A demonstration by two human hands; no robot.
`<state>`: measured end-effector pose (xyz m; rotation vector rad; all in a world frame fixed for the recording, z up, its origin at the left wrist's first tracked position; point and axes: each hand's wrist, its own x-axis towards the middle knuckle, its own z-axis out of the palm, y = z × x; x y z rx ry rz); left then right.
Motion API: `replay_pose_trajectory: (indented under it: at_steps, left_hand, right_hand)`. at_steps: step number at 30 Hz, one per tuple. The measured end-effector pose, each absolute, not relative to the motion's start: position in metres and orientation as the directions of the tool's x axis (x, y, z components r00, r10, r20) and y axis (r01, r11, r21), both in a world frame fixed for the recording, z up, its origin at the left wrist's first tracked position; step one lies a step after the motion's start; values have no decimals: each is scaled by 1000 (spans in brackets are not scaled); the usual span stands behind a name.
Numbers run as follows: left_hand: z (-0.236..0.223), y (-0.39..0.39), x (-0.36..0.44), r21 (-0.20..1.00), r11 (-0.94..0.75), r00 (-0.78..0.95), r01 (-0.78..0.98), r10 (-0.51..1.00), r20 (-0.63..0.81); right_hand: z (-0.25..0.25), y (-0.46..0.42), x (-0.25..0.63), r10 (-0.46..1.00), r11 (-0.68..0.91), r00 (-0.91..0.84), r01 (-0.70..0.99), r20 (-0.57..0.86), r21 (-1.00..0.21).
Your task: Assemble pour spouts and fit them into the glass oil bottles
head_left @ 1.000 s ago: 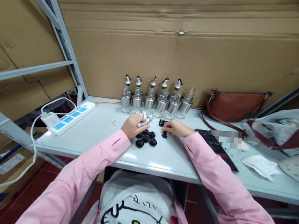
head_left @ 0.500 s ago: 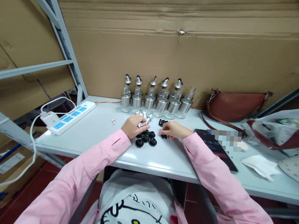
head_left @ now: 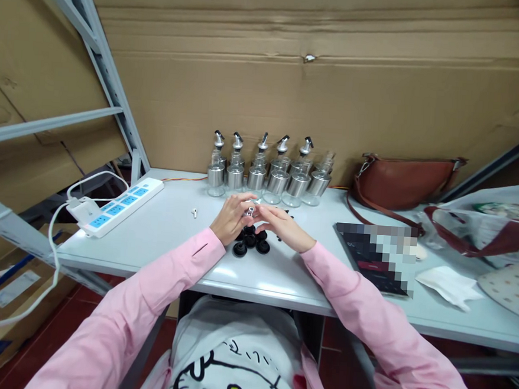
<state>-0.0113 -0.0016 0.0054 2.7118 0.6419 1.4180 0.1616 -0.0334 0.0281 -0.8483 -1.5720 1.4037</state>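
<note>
My left hand (head_left: 231,219) pinches a small silver pour spout (head_left: 250,211) over the middle of the table, its round opening facing me. My right hand (head_left: 286,227) has come up against it, fingertips together at the spout; whatever they hold is too small and covered to make out. Below the hands lie several round black rubber stoppers (head_left: 239,249), partly hidden by the fingers. A few small black pieces (head_left: 279,239) show beside my right hand. Behind stand several glass bottles (head_left: 278,184) with metal bands; the back ones carry silver spouts with black flip tops (head_left: 307,143).
A white power strip (head_left: 128,206) with a plugged charger lies at left, near a white earbud (head_left: 195,213). To the right are a tablet (head_left: 370,261), a brown handbag (head_left: 405,184), a white tissue (head_left: 448,286) and a plastic bag (head_left: 503,205). Cardboard (head_left: 266,94) stands behind the table.
My right hand has left the small black pieces and moved left to meet my left hand. The left hand has raised the silver spout from among the silver parts.
</note>
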Motion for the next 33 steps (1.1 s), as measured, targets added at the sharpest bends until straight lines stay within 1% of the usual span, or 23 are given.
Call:
replay_pose_trajectory:
  at_steps: [3, 6, 10, 13, 15, 19, 22, 25, 29, 33]
  left_hand:
    - [9, -5, -10, 244, -937, 497, 248, 339, 799]
    - [11, -7, -9, 317, -927, 503, 201, 375, 778]
    - [9, -9, -8, 381, -908, 535, 173, 411, 738]
    - [7, -9, -8, 400, -900, 519, 175, 429, 739]
    - [7, -7, -9, 359, -909, 496, 212, 417, 761]
    - [8, -1, -11, 162, -919, 527, 359, 343, 778]
    - [7, 3, -13, 54, -890, 550, 453, 326, 769]
    - [8, 4, -14, -20, -863, 579, 505, 322, 749]
    - [8, 4, -14, -118, -832, 599, 542, 283, 749]
    - [7, 5, -14, -159, -827, 621, 539, 263, 739]
  right_hand:
    - [24, -36, 155, 899, 35, -422, -192, 115, -981]
    - [22, -35, 155, 919, -14, -383, -269, 94, -963]
    - [23, -33, 157, 911, -60, -406, -298, 69, -953]
    - [23, -32, 158, 927, -22, -364, -302, 94, -953]
    - [24, -31, 159, 944, 28, -305, -307, 127, -951]
    - [23, -29, 159, 957, 94, -245, -247, 156, -964]
    - [22, -29, 157, 959, 109, -239, -195, 155, -975]
    - [21, -29, 156, 956, 92, -256, -190, 140, -978]
    - [24, -32, 155, 948, 47, -298, -224, 114, -973]
    - [27, -36, 154, 933, 22, -341, -258, 112, -966]
